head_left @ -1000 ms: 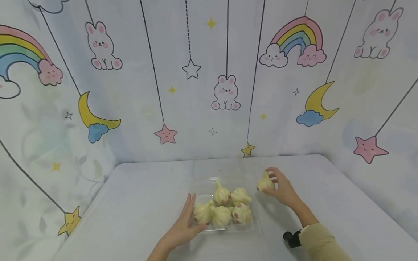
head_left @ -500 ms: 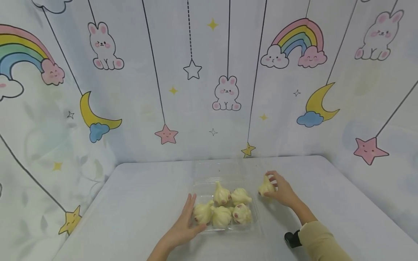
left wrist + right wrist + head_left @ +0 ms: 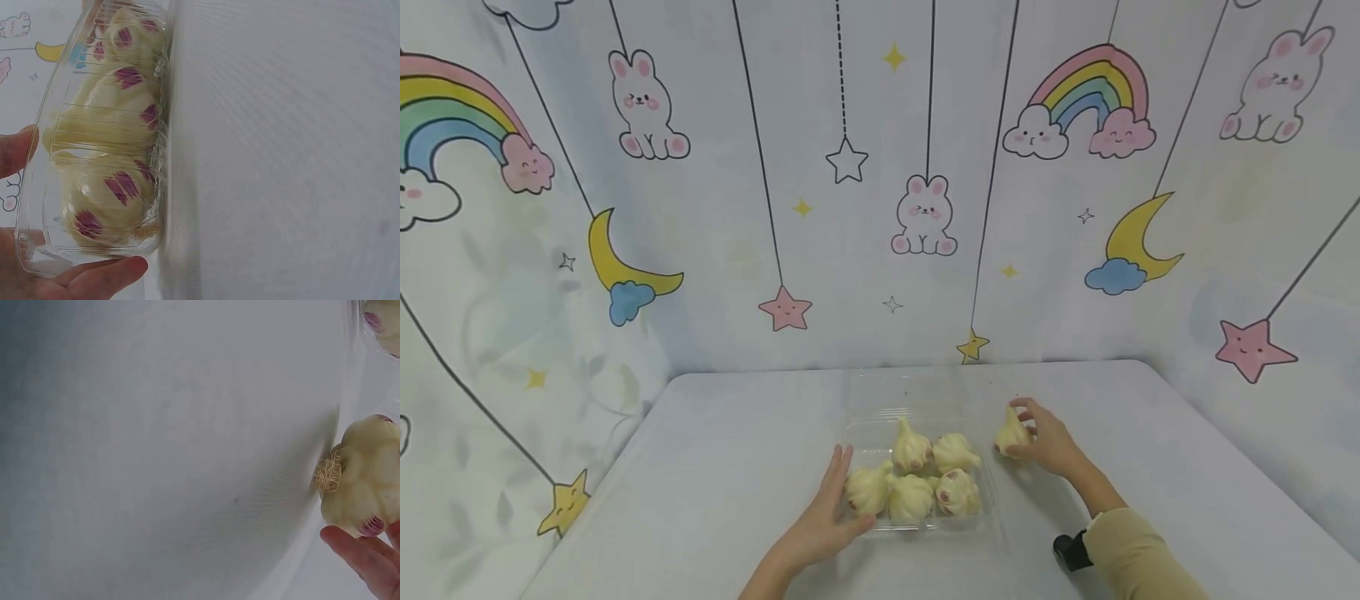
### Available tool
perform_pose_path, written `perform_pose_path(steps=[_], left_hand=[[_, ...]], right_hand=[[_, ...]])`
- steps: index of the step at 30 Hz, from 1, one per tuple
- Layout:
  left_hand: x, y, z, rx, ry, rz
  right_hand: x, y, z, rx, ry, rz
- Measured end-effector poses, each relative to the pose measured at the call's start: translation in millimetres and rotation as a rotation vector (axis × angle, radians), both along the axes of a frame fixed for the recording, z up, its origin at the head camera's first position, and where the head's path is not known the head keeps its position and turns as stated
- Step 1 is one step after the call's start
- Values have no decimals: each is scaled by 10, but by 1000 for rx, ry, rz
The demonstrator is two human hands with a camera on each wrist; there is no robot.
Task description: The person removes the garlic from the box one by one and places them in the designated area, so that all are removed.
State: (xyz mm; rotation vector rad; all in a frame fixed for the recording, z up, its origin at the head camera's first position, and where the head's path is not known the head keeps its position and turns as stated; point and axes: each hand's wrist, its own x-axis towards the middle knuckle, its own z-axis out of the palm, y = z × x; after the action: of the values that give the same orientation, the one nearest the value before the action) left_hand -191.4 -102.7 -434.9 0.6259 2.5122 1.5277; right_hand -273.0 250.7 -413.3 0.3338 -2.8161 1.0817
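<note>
A white fabric backdrop (image 3: 715, 167) printed with rainbows, moons, stars and seated rabbits rises behind a white-covered tabletop (image 3: 730, 467). On the tabletop, short of the middle of its far edge, sits a clear plastic clamshell container (image 3: 936, 526), its lid (image 3: 902, 387) lying open toward that edge. A tan sleeve (image 3: 1138, 550) reaches in from the right.

The left hand (image 3: 827, 517) braces the container at its near left corner, fingers straight and spread along the left side, thumb at the front rim; it grips no garlic. The right hand (image 3: 1048, 442) works beyond the container's right side, toward the tabletop's far right corner, its fingers and thumb curled around a single garlic bulb (image 3: 1011, 433).

That bulb is just outside the container, apart from its right wall, with its long axis roughly upright and its neck uppermost between the fingers. The container lies to its left; the right hand, on the bulb's other side, is the nearer one.

Five more garlic bulbs (image 3: 911, 498) fill the container, three in front and two behind. A black device (image 3: 1071, 552) shows by the right cuff. Smallest of all, a straw-colored root tuft (image 3: 328, 473) points down at the tabletop; whether it touches cannot be told.
</note>
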Motion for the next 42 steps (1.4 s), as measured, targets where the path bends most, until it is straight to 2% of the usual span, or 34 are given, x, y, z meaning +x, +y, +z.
perform_pose_path(steps=[5,20,28,42], left_hand=[[-2,6,1,-12,11,3],[12,13,14,-2,3,8],[19,6,5,-11,26,20],[19,5,19,-10,13,12]], right_hand=[[-13,4,-14,27,18,9],[32,5,35,33,-12,-4],[39,11,67,30,29,16],[156,-40,207,23,54,-12]])
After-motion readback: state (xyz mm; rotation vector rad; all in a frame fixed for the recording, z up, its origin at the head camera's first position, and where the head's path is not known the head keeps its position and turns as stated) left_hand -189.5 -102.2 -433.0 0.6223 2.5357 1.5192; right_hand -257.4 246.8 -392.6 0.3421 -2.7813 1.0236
